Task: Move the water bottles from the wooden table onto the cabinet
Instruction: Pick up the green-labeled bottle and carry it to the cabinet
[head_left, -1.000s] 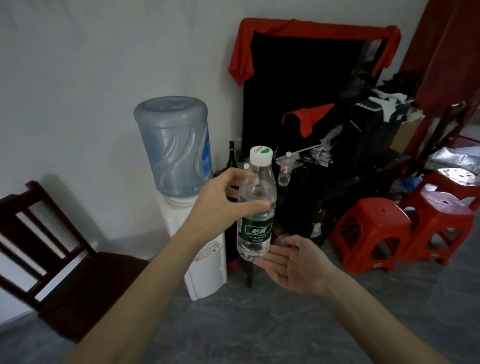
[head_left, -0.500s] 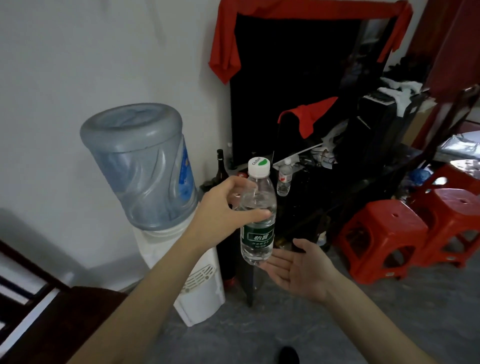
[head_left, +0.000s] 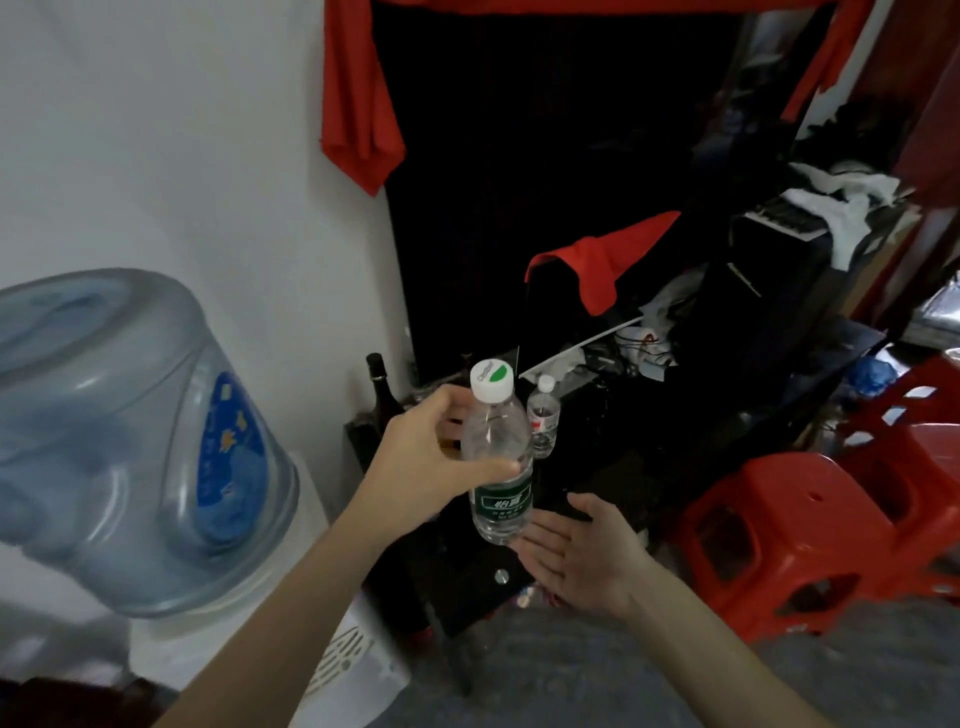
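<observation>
Clear bottle (head_left: 500, 467) in left hand (head_left: 426, 462)

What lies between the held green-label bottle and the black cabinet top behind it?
In the head view, only a small water bottle standing on the cabinet lies behind the green-label bottle gripped by the left hand.

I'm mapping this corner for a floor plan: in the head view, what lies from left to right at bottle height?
Water dispenser jug → left hand → held water bottle → small bottle on the cabinet → red stools.
</observation>
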